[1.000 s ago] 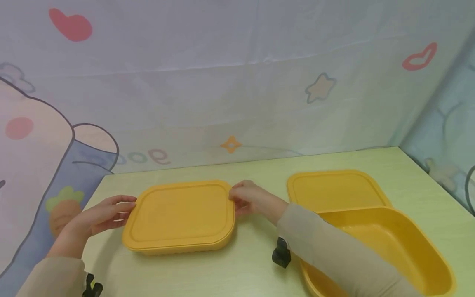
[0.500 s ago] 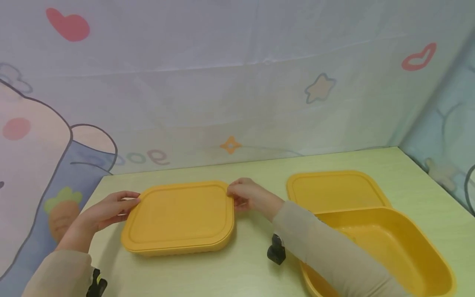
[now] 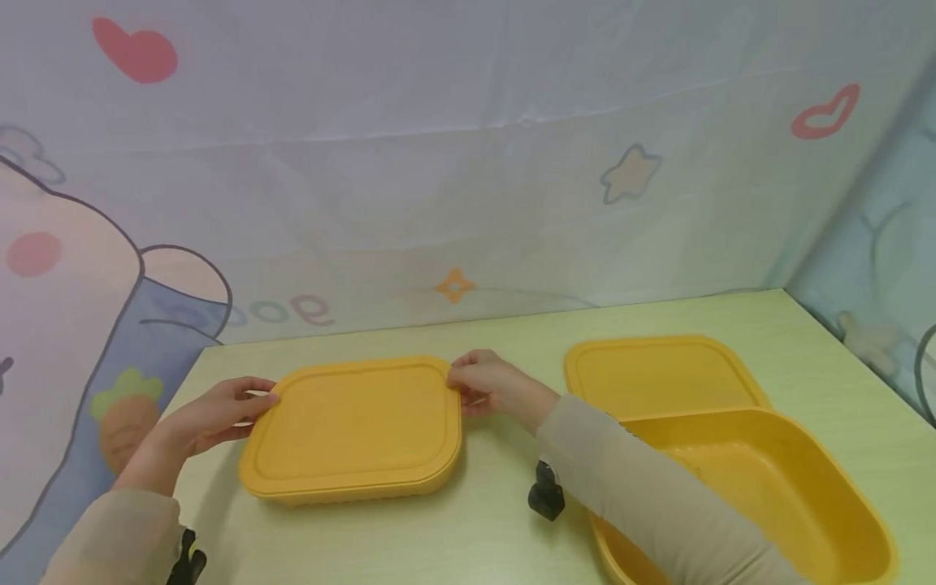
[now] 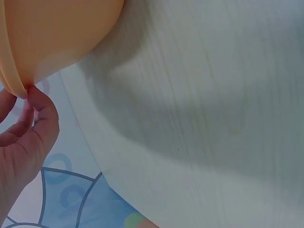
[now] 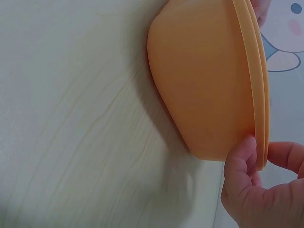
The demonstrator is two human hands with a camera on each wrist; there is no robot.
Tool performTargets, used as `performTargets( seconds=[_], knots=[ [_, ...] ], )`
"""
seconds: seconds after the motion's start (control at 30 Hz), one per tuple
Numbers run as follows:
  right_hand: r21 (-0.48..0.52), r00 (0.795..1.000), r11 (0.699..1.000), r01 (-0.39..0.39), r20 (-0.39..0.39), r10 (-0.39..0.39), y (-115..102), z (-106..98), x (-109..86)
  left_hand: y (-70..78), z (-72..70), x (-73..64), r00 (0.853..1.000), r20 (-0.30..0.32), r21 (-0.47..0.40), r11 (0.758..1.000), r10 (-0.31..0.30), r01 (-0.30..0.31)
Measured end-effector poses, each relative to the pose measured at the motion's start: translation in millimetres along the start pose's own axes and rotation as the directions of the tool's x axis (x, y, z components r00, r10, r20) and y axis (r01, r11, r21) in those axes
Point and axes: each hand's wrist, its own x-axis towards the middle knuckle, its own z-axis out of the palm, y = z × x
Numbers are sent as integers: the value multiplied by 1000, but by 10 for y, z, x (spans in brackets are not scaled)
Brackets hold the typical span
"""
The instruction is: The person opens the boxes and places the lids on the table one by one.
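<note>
A yellow lidded plastic container sits on the left part of the table, its lid lying over the rim. At its far-left corner my left hand pinches the edge; in the left wrist view that hand has one digit under the rim, and the others are partly cut off. My right hand grips the far-right corner. Seen from the right wrist, this hand has fingers on both sides of the lid and rim. Whatever the container holds is hidden by the lid.
On the right stands a larger yellow open container, partly behind my right sleeve. A second yellow lid lies flat behind it. The pale table ends at a printed cloth backdrop.
My left hand has moved slightly right and up, its fingers now farther over the container's corner. The right hand has shifted a little left and up. The container stays almost in place.
</note>
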Motion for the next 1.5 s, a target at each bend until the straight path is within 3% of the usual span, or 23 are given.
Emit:
performTargets(
  seconds=[0.7,1.17,1.5],
  knots=[
    [-44,1000,999,-7,4,7,21,-14,-40,1,33,-79,999,32,-4,1000,4,-4],
    [-42,999,999,13,43,-11,41,-28,-121,-9,108,-146,1000,2,2,1000,2,-2],
    [-50,999,999,7,49,-5,94,-37,-133,-54,162,-185,999,-18,-8,999,-43,43]
  ],
)
